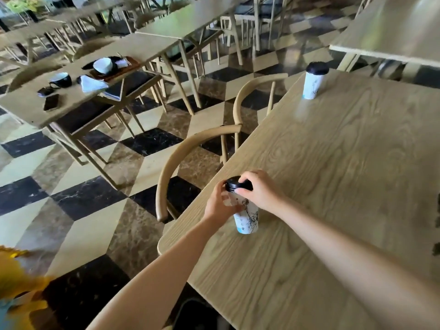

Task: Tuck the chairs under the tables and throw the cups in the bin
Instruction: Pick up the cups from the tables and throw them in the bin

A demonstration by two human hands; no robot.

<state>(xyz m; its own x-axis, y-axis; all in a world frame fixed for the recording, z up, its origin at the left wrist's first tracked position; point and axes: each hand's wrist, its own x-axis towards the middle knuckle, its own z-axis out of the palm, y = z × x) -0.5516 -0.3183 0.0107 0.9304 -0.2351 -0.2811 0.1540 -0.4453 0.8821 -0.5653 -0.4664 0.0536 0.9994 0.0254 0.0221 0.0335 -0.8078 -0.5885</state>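
Closest to me, both of my hands are on the tall white paper cup with a black lid and ink-style print (246, 219), which stands upright on the pale wood-grain table (333, 186) near its left edge. My left hand (220, 206) wraps the upper wall of the cup, fingers curled around it and pressed to the side. My right hand (259, 190) sits on top, fingers bent over the black lid and gripping its rim. I judge the cup-clearing step is in hand: this one is seized but its base looks to rest on the table.

Just left of the table edge, the nearest pale bentwood chair with a curved backrest (176, 160) stands beside the table, its seat apparently under the top. A second chair of the same kind (252, 91) sits farther along the same side.

Farther up the table stands a second white paper cup with a black lid (314, 81), untouched and well apart from my hands.

Across the chequered marble floor (83, 198), another table (28, 104) carries used dishes and a dark phone.

Next I should lift this cup clear, keeping it upright in case liquid remains, and collect the far one. I see no bin I can be sure of, so it needs finding.
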